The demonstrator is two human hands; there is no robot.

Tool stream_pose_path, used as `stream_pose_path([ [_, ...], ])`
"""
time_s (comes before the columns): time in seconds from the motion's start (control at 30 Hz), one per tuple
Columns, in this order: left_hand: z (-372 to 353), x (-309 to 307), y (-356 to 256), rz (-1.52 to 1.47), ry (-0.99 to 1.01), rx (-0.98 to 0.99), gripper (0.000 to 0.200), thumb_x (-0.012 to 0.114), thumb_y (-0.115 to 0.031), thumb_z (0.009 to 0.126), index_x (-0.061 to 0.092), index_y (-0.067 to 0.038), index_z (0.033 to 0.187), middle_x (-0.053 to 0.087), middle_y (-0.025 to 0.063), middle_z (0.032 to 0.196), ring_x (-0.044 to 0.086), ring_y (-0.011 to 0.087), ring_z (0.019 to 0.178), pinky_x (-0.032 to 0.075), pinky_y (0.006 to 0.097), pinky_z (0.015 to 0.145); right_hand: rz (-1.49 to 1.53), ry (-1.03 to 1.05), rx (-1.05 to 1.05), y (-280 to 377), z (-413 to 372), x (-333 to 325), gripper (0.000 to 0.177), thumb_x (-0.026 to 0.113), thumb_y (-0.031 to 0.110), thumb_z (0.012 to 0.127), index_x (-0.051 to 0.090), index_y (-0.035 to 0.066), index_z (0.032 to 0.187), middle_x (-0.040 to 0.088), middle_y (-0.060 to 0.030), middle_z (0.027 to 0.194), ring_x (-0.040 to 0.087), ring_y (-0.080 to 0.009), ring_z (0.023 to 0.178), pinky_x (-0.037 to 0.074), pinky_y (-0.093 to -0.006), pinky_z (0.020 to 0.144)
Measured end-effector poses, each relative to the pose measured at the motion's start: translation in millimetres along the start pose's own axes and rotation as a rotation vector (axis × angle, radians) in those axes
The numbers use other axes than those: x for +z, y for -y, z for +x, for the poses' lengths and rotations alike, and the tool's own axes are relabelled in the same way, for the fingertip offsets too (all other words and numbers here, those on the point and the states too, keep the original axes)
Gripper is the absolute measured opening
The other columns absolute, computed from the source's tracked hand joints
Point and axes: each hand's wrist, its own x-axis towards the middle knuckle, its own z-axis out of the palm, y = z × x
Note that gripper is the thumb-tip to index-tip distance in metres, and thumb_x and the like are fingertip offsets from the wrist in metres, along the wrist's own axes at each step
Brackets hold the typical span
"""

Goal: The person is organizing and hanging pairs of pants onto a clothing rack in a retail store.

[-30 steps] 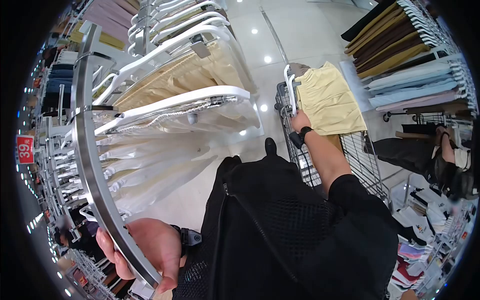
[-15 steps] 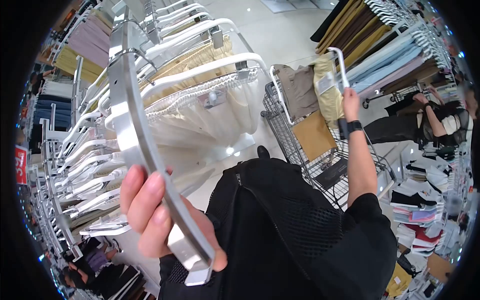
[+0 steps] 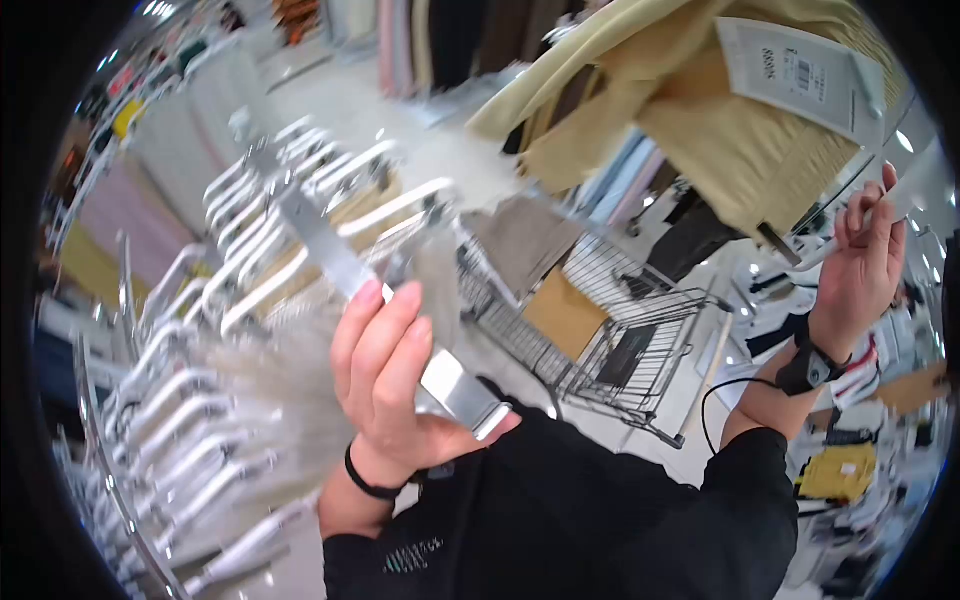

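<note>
1. The right hand [image 3: 862, 255] is grasping the white hanger [image 3: 915, 190], with its fingers curling round it; the hanger is partly blurred.
2. The yellow garment [image 3: 690, 140] is hanging from that hanger, filling the upper right of the view. Half a second ago it was hanging low over the cart [image 3: 510, 340]; now it is looming much nearer the camera.
3. Its tag [image 3: 800, 80] is now facing the camera, with barcode and print showing.
4. For the work in hand, this lift is meaning, as a judgement, that the garment is hanging wholly from the right hand, with the cart no longer bearing it.
5. The left hand [image 3: 392, 400] is gripping the metal rail [image 3: 455, 388] near its end, fingers wrapping over it and thumb lying beneath. That hold is staying as it was, so the rail is probably being kept steady while the other arm is moving.
6. The rail is pointing away from the body, and white hangers [image 3: 240, 260] are lining up beyond the left hand.
7. In the cart, a grey garment [image 3: 525, 240] is lying at the far end, and a brown piece [image 3: 565, 312] is resting beside it.
8. The garment and the rail are standing well apart, and neither hand is touching the cart.
</note>
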Motion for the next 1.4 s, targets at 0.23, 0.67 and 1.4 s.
stream_pose_path([
  [0.23, 9, -12, -8, -0.042, 0.024, -0.007, 0.085, 0.089, -0.053, 0.076, 0.055, -0.002, 0.135, 0.062, 0.0204, 0.138, 0.056, 0.0479, 0.13, 0.048, 0.0561, 0.109, -0.149, -0.059, 0.021, 109, -49, 13, 0.049, 0.055, 0.016, 0.111, 0.043, -0.007, 0.152, 0.056, -0.0019, 0.101, 0.041, -0.0057, 0.071, 0.033, -0.0192, 0.061],
  [0.67, 16, -27, -16, -0.011, 0.073, -0.044, 0.079, 0.091, -0.045, 0.075, 0.058, -0.002, 0.133, 0.063, 0.0181, 0.139, 0.057, 0.0448, 0.134, 0.051, 0.0499, 0.107, 0.028, 0.322, 0.642, -3, -112, 53, 0.042, 0.066, 0.016, 0.104, 0.055, 0.003, 0.142, 0.07, -0.0031, 0.098, 0.053, -0.0049, 0.069, 0.042, -0.0197, 0.062],
  [1.4, 4, -6, -10, -0.01, -0.031, -0.063, 0.079, 0.09, -0.044, 0.072, 0.058, -0.004, 0.133, 0.064, 0.0211, 0.137, 0.058, 0.0463, 0.131, 0.047, 0.0551, 0.111, 0.863, 0.41, 1.287, -100, -204, 200, 0.033, 0.06, 0.013, 0.106, 0.053, 0.004, 0.137, 0.055, -0.0017, 0.086, 0.052, -0.0114, 0.071, 0.043, -0.0262, 0.063],
])
